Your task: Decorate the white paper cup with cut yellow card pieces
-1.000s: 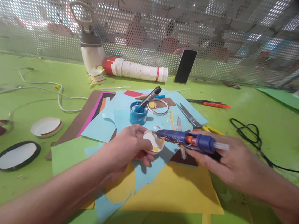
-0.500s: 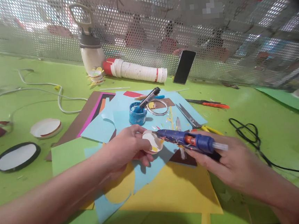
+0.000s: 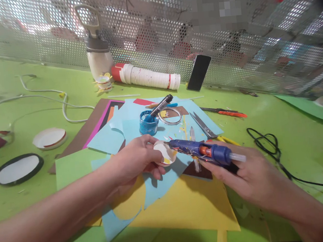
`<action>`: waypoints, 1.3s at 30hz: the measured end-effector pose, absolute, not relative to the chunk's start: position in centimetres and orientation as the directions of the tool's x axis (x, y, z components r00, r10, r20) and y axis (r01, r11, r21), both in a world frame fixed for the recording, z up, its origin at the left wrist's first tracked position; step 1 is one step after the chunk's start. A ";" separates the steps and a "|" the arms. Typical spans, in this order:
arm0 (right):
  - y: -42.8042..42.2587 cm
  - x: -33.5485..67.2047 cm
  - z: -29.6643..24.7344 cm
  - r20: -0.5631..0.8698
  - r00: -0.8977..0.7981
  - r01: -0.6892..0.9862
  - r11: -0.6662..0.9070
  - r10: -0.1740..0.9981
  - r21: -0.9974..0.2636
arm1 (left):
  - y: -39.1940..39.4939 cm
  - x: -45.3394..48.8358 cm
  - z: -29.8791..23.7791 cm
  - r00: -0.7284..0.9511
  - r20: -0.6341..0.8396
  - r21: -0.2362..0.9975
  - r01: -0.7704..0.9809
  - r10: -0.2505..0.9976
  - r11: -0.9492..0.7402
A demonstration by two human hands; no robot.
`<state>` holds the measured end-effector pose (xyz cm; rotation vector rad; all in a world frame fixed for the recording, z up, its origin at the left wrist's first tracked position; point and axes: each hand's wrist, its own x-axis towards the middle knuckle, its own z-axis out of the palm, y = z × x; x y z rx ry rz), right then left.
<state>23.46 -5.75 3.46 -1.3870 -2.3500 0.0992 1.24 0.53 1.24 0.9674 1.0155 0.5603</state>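
My left hand [image 3: 136, 160] is closed around a small white paper cup piece [image 3: 166, 153] with yellow bits on it, held just above the coloured paper sheets [image 3: 183, 205]. In my right hand [image 3: 248, 177] is a blue glue gun [image 3: 206, 153] with an orange trigger and a clear glue stick poking out at the back. Its nozzle touches the rim of the white cup piece. The gun's black cord [image 3: 268, 145] runs off to the right.
A blue paint pot with a marker [image 3: 149, 122], a tape ring [image 3: 171, 115], scissors [image 3: 205, 126] and an orange-handled tool [image 3: 228, 112] lie behind. A bottle [image 3: 97, 47], stacked cups [image 3: 146, 77] and a phone [image 3: 199, 72] stand by the mesh wall. Two round lids [image 3: 50, 138] sit left.
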 end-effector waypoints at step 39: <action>0.3 31.8 2.7 0.474 0.221 0.956 -0.092 0.852 -0.280 | 0.7 1.1 1.1 0.474 -0.426 0.880 0.020 0.770 0.475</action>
